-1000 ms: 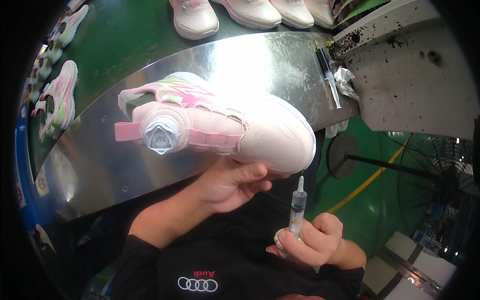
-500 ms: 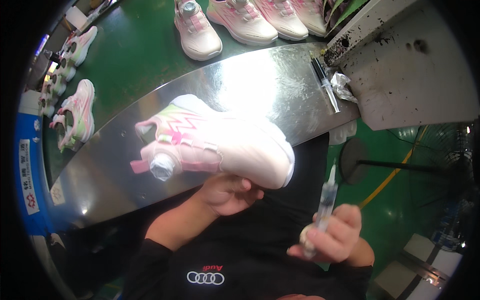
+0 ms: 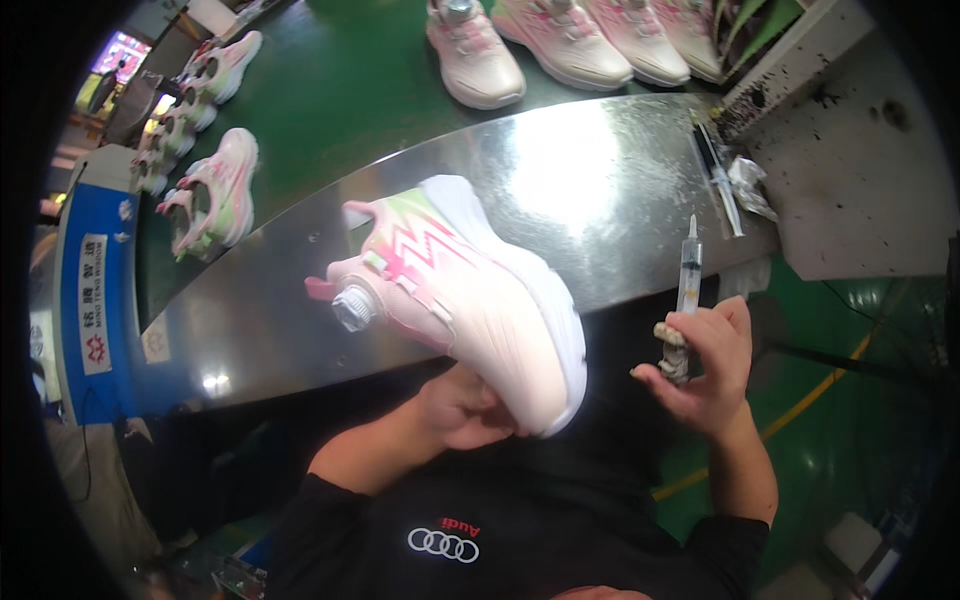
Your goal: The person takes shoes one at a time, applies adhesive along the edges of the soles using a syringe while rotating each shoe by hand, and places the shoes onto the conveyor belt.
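My left hand (image 3: 462, 408) grips a pale pink and white sneaker (image 3: 490, 310) under its toe end. The shoe is tilted on its side, with its heel pointing away from me and the white sole edge facing right. A round dial (image 3: 354, 308) sits on its tongue, at the left. In my right hand (image 3: 712, 355) is a clear syringe (image 3: 690, 270), held upright with its tapered tip pointing away from me. Dark liquid shows inside the barrel. The syringe is apart from the shoe, off to its right.
Behind the shoe lies a shiny metal worktop (image 3: 400, 190). On its right end rest a second syringe (image 3: 722, 190) and crumpled white paper (image 3: 750, 188). Several matching sneakers (image 3: 565, 45) stand on the green surface beyond; more sneakers (image 3: 222, 185) are at the left. A grey panel (image 3: 850, 190) rises at the right.
The shoe has turned, its toe swinging down toward me. My right hand has raised the syringe, which now stands more upright. The whole view has shifted somewhat.
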Motion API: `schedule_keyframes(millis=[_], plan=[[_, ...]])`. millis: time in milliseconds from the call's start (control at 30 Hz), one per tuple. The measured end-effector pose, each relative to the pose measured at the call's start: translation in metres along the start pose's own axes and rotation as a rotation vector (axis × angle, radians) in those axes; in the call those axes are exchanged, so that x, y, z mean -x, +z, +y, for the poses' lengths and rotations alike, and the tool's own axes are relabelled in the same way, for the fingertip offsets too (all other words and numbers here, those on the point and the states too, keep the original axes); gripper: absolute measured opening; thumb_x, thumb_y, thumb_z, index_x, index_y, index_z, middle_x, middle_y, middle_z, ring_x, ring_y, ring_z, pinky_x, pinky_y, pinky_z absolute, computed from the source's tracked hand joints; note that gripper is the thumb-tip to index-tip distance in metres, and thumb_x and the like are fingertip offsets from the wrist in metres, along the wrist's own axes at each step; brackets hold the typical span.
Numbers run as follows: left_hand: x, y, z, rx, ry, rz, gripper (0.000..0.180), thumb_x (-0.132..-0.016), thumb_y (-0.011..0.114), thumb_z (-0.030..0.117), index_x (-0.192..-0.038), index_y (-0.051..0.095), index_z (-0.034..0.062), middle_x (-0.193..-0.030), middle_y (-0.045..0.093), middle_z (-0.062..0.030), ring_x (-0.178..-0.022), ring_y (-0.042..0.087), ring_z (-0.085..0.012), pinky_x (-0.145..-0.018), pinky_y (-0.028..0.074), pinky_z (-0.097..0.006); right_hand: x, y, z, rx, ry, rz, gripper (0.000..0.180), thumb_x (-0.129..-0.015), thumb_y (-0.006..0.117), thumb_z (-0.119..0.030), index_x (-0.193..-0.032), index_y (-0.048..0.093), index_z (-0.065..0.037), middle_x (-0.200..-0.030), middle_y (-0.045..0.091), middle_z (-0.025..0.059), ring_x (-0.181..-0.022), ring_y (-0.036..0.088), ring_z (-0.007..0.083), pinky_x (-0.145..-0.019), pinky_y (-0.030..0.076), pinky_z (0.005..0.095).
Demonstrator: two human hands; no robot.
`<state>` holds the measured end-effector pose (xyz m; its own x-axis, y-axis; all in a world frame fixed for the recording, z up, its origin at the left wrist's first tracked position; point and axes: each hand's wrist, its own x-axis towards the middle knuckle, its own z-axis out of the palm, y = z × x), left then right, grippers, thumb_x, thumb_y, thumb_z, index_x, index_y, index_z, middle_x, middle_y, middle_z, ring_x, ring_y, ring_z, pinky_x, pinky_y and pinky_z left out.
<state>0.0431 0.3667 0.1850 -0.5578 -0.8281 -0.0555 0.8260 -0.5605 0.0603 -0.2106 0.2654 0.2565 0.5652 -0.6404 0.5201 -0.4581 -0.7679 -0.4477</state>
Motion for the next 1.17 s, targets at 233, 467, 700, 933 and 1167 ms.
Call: schedule_keyframes(millis=[233,467,700,933,1167], plan=[[0.070,0.037,0.032,-0.305,0.171,0.474,0.088,-0.066,0.070,0.020,-0.136,0.023,-0.0046,-0.128,0.045,-0.0194,-0.117,0.048,-0.0282,-0.099,0.039,-0.038,-0.024,0.036,0.040,0.005,0.031,0.006,0.042,-0.063,0.078,-0.020,-0.098,0.058,-0.007,-0.079,0.060,0.0049,-0.062,0.047,0.0221,-0.062,0.036,0.0313],[0.054,0.039,0.071,-0.643,0.358,0.496,0.083,-0.069,0.070,0.024,-0.133,0.027,-0.0078,-0.124,0.048,-0.0198,-0.111,0.053,-0.0277,-0.097,0.041,-0.036,-0.048,0.064,0.054,-0.016,0.074,0.006,0.041,-0.062,0.077,-0.021,-0.097,0.060,-0.008,-0.077,0.059,0.0046,-0.067,0.046,0.0236,-0.063,0.039,0.0330],[-0.043,0.030,0.173,-0.544,0.414,0.500,0.041,-0.093,0.044,0.017,-0.124,0.037,-0.0098,-0.121,0.049,-0.0229,-0.106,0.054,-0.0333,-0.091,0.048,-0.036,-0.042,0.068,0.054,-0.012,0.113,0.067,0.041,-0.062,0.077,-0.021,-0.096,0.060,-0.008,-0.076,0.058,0.0047,-0.068,0.045,0.0239,-0.063,0.040,0.0331],[0.058,-0.001,0.233,-0.589,0.738,0.547,0.037,-0.093,0.046,0.029,-0.097,0.057,-0.0059,-0.099,0.061,-0.0199,-0.096,0.059,-0.0310,-0.083,0.052,-0.033,-0.046,0.068,0.059,-0.037,0.103,0.116,0.041,-0.063,0.077,-0.023,-0.096,0.059,-0.008,-0.075,0.058,0.0044,-0.067,0.045,0.0235,-0.063,0.039,0.0330],[0.131,0.003,0.299,-0.560,1.077,0.934,0.046,-0.090,0.051,0.040,-0.094,0.056,-0.0056,-0.098,0.061,-0.0203,-0.091,0.061,-0.0300,-0.080,0.053,-0.034,-0.042,0.065,0.059,-0.042,0.088,0.084,0.043,-0.063,0.076,-0.024,-0.099,0.060,-0.008,-0.078,0.060,0.0042,-0.068,0.047,0.0235,-0.065,0.041,0.0336]])
